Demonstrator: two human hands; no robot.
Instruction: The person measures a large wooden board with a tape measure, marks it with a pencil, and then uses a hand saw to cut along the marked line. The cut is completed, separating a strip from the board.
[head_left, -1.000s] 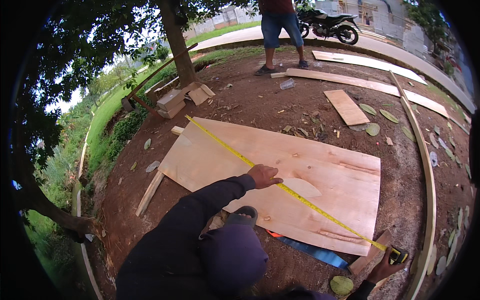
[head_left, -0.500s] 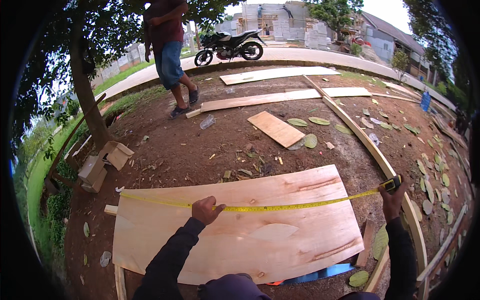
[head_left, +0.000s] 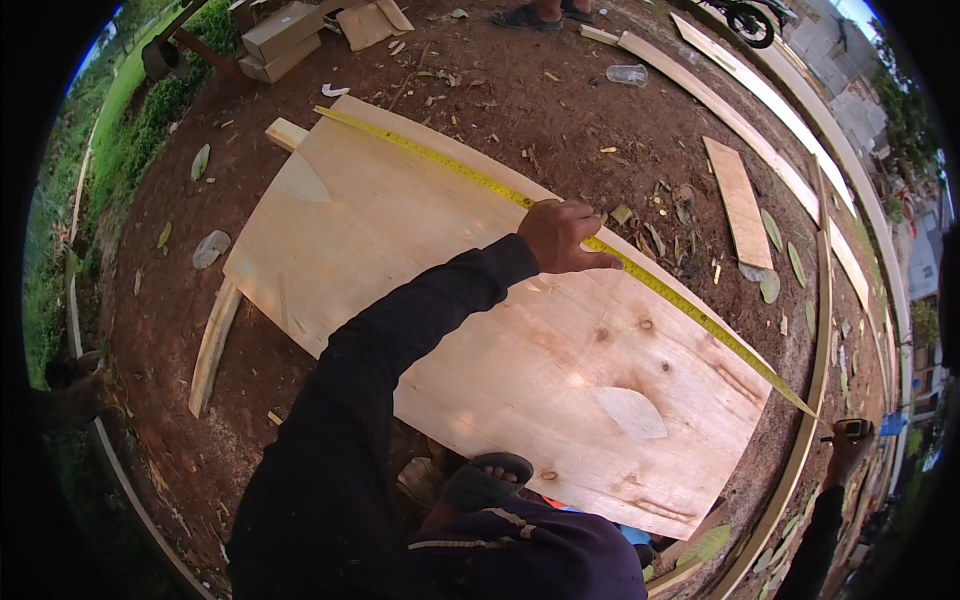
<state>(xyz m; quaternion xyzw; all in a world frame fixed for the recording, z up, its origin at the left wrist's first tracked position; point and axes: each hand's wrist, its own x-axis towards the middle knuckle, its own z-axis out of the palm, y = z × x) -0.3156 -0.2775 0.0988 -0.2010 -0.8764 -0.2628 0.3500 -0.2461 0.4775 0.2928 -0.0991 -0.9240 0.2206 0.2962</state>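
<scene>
Left hand: narrow; fingers and thumb of left hand (head_left: 565, 237) close around yellow tape (head_left: 690, 305) partway along
Right hand: wrapped around tape case (head_left: 852, 430); right hand (head_left: 846, 462) is at far right, well apart from left hand
Yellow tape: passes between left fingers and thumb, running out both ways; one end at board's upper-left corner, other end past its right corner toward the case
Board: large plywood board (head_left: 490, 340) on ground under left hand and forearm; tape runs near its far long edge
Beam: long wooden beam (head_left: 823, 330) between board and right hand
Wood strip: strip (head_left: 212, 355) sticks out at board's left
Small plank: plank (head_left: 738, 200) on dirt beyond board
Boxes: cardboard boxes (head_left: 285, 38), upper left
Cup: clear plastic cup (head_left: 627, 75) near co-worker's feet (head_left: 535, 17)
</scene>
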